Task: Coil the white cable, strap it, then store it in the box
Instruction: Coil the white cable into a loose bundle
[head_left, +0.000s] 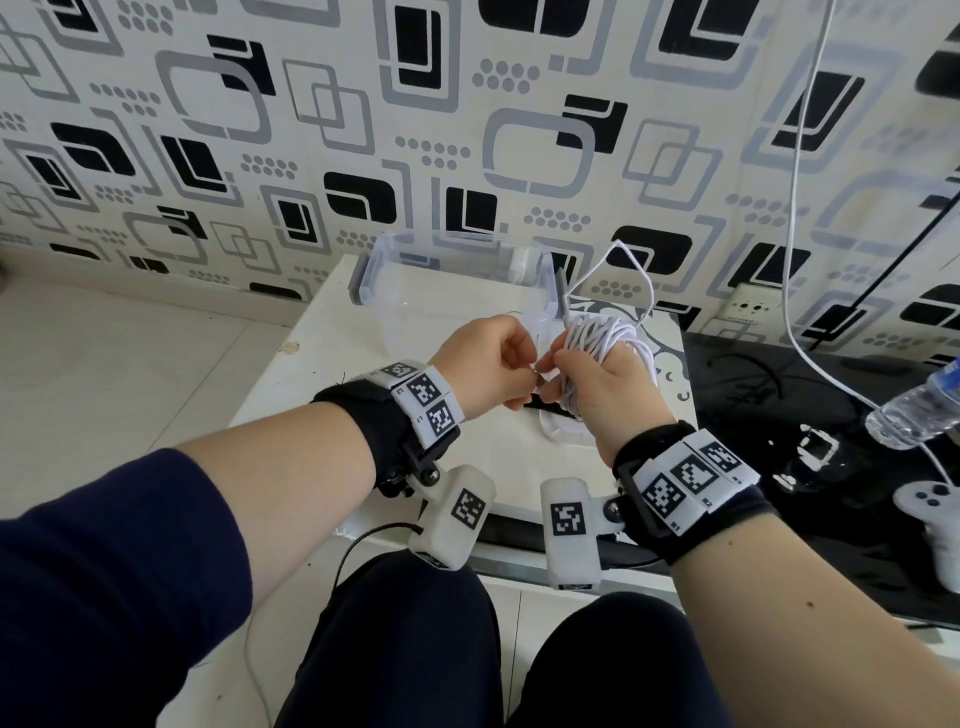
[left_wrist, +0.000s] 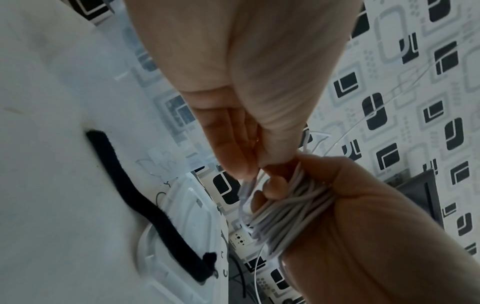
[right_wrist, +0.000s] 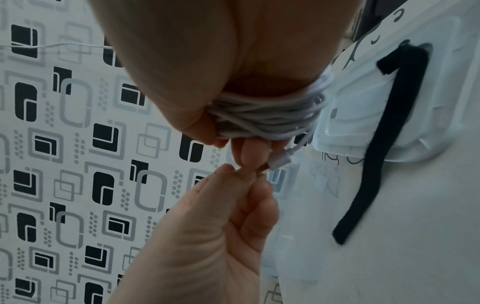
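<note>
The white cable (head_left: 597, 338) is wound in several turns round the fingers of my right hand (head_left: 576, 374), and the thumb lies against the coil (right_wrist: 267, 115). One loose loop (head_left: 623, 270) stands up behind it. My left hand (head_left: 524, 371) pinches the cable's plug end (right_wrist: 279, 160) right at the right fingertips. The black strap (right_wrist: 384, 144) lies flat across the clear lid (right_wrist: 363, 102) on the table, under my hands. Just beyond my hands stands the clear plastic box (head_left: 452, 291), with no lid on it.
The white table (head_left: 322, 364) ends at a patterned wall. To the right lies a glossy black surface (head_left: 779, 415) with a water bottle (head_left: 914, 410) and a white game controller (head_left: 930, 509). Another white cable (head_left: 795, 208) hangs down the wall near a socket (head_left: 750, 306).
</note>
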